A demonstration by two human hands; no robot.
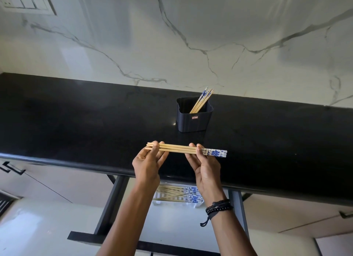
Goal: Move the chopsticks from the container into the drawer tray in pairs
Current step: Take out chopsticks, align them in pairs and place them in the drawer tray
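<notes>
A pair of bamboo chopsticks [177, 149] with blue-and-white ends lies level over the black counter, held at both ends. My left hand [148, 163] pinches the plain tips and my right hand [205, 165] grips near the patterned ends. Behind them stands a dark container [194, 120] with several more chopsticks [202, 99] leaning to its right. Below the counter edge, an open drawer holds a white tray [158, 201] with several chopsticks [177, 195] lying in it, partly hidden by my wrists.
The black counter [76, 122] runs across the view against a marble wall. The drawer's dark frame [114, 202] juts out toward me below the counter. Cabinet handles show at the left [13, 168] and right [345, 214].
</notes>
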